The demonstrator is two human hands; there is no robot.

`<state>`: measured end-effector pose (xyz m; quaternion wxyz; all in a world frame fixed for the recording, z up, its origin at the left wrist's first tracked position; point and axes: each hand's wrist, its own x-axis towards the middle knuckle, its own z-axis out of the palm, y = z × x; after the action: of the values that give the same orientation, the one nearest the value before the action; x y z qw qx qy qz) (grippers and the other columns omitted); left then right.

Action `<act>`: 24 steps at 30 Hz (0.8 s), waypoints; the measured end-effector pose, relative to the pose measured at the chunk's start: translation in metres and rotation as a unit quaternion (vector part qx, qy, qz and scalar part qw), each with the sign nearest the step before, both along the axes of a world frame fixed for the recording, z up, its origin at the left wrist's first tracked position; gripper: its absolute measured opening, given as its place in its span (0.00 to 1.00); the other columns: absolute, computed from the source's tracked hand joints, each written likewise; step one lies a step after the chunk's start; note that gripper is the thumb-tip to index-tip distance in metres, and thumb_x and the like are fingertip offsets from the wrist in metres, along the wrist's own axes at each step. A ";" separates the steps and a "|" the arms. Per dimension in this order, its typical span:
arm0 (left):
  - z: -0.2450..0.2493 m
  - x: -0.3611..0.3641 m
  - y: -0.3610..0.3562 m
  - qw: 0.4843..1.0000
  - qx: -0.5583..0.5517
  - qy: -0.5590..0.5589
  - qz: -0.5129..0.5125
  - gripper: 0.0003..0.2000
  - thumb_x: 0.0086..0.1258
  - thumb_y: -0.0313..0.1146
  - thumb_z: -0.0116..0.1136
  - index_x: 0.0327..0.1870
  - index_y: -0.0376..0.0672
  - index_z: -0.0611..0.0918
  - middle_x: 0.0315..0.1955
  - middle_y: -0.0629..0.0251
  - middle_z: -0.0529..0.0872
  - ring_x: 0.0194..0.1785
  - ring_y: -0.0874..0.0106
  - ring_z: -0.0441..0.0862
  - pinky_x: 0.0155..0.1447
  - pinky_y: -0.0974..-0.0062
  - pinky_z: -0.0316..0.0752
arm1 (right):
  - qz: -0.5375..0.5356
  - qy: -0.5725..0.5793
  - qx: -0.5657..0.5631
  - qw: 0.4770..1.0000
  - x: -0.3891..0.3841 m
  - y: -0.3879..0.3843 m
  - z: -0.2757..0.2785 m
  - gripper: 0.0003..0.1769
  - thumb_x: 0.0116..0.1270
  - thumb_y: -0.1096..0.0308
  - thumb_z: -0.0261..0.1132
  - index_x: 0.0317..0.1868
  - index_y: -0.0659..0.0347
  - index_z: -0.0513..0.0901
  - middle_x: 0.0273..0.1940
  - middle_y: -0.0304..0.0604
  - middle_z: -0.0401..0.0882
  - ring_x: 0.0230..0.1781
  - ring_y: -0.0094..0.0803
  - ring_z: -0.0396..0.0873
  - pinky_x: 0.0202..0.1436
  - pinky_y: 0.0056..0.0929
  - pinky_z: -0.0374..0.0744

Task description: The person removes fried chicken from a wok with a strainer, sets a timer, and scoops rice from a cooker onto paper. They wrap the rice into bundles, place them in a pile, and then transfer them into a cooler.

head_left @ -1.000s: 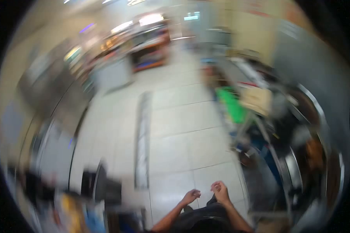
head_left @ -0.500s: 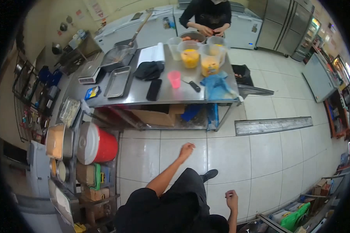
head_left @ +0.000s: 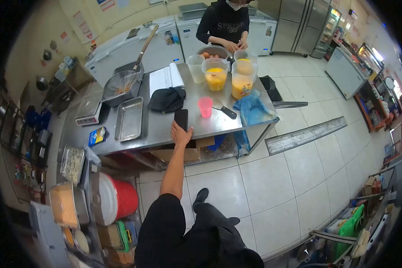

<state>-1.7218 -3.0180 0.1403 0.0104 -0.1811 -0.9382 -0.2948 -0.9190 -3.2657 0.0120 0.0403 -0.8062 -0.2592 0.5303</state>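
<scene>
My left hand point(head_left: 181, 135) reaches to the front edge of the steel table point(head_left: 158, 128). Its fingers and thumb are around the near end of a black smartphone point(head_left: 181, 117), which still lies on or just above the tabletop. Behind the phone is a crumpled black cloth item, perhaps a cap point(head_left: 166, 99). To the right stand a pink plastic cup point(head_left: 205, 107) and a black-handled tool point(head_left: 228, 112). My right hand is out of view.
Jugs of yellow liquid point(head_left: 215, 79) and a blue cloth point(head_left: 254, 109) are at the table's right. A steel tray point(head_left: 129, 119), a scale point(head_left: 88, 114) and a red bucket point(head_left: 125, 196) are leftward. Across the table, a person point(head_left: 223, 27) works beside a bowl of eggs point(head_left: 212, 54).
I have stepped closer to the table. My left hand has moved forward from above the floor onto the phone. My right hand has dropped out of sight.
</scene>
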 end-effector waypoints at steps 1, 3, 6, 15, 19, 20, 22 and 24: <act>0.001 -0.014 0.008 1.000 -0.015 -0.024 -0.001 0.55 0.62 0.53 0.74 0.80 0.31 0.52 0.75 0.42 0.63 0.79 0.47 0.60 0.81 0.51 0.56 | 0.003 -0.002 0.000 1.000 -0.016 -0.008 0.003 0.06 0.72 0.72 0.62 0.43 0.67 0.77 0.32 0.46 0.80 0.26 0.33 0.83 0.26 0.31 0.80; -0.001 -0.041 0.020 0.998 -0.040 -0.043 -0.011 0.57 0.60 0.55 0.74 0.80 0.30 0.52 0.76 0.41 0.62 0.79 0.47 0.60 0.80 0.51 0.56 | 0.008 -0.005 0.003 1.000 -0.049 -0.022 0.010 0.06 0.72 0.72 0.62 0.43 0.67 0.77 0.32 0.46 0.80 0.26 0.33 0.83 0.26 0.30 0.81; 0.011 -0.051 0.018 0.998 -0.037 -0.019 -0.038 0.56 0.60 0.56 0.74 0.80 0.31 0.53 0.76 0.40 0.62 0.79 0.46 0.60 0.80 0.51 0.57 | 0.024 -0.004 0.038 0.999 -0.110 -0.015 0.030 0.06 0.72 0.72 0.62 0.42 0.68 0.77 0.31 0.46 0.80 0.26 0.33 0.83 0.26 0.30 0.81; -0.011 -0.050 -0.056 0.980 0.003 0.039 -0.197 0.45 0.65 0.64 0.68 0.72 0.37 0.67 0.79 0.36 0.53 0.78 0.41 0.58 0.76 0.42 0.57 | 0.164 0.069 0.203 0.963 -0.253 0.074 0.049 0.10 0.76 0.63 0.65 0.45 0.61 0.79 0.39 0.41 0.84 0.36 0.31 0.88 0.36 0.29 0.83; 0.002 -0.079 -0.043 0.981 0.044 0.003 -0.189 0.50 0.66 0.66 0.65 0.78 0.37 0.60 0.79 0.37 0.51 0.79 0.41 0.56 0.77 0.41 0.56 | 0.196 0.059 0.204 0.957 -0.287 0.091 0.066 0.07 0.74 0.68 0.65 0.45 0.62 0.78 0.37 0.41 0.84 0.34 0.31 0.88 0.34 0.28 0.82; 0.009 -0.083 -0.042 0.981 0.079 -0.019 -0.178 0.51 0.66 0.66 0.65 0.79 0.37 0.58 0.80 0.38 0.50 0.80 0.40 0.56 0.78 0.41 0.56 | 0.202 0.059 0.203 0.956 -0.282 0.090 0.057 0.07 0.73 0.68 0.65 0.45 0.62 0.78 0.37 0.41 0.84 0.34 0.31 0.88 0.34 0.28 0.82; 0.013 -0.088 -0.043 0.977 0.132 -0.048 -0.162 0.52 0.66 0.65 0.66 0.80 0.35 0.57 0.80 0.38 0.49 0.80 0.40 0.55 0.79 0.43 0.55 | 0.201 0.048 0.187 0.960 -0.269 0.086 0.043 0.07 0.73 0.69 0.64 0.45 0.63 0.78 0.36 0.42 0.84 0.33 0.32 0.88 0.33 0.28 0.82; 0.004 -0.088 -0.053 0.972 0.162 -0.061 -0.158 0.52 0.66 0.63 0.68 0.78 0.33 0.57 0.80 0.38 0.49 0.80 0.40 0.55 0.80 0.44 0.55 | 0.182 0.031 0.156 0.970 -0.258 0.073 0.033 0.07 0.74 0.69 0.64 0.45 0.63 0.78 0.36 0.42 0.84 0.32 0.33 0.88 0.32 0.29 0.82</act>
<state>-1.8100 -3.0711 0.1445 -0.0644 -0.3050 -0.8362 -0.4512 -1.1775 -3.1923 0.0447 0.0763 -0.7125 -0.4796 0.5066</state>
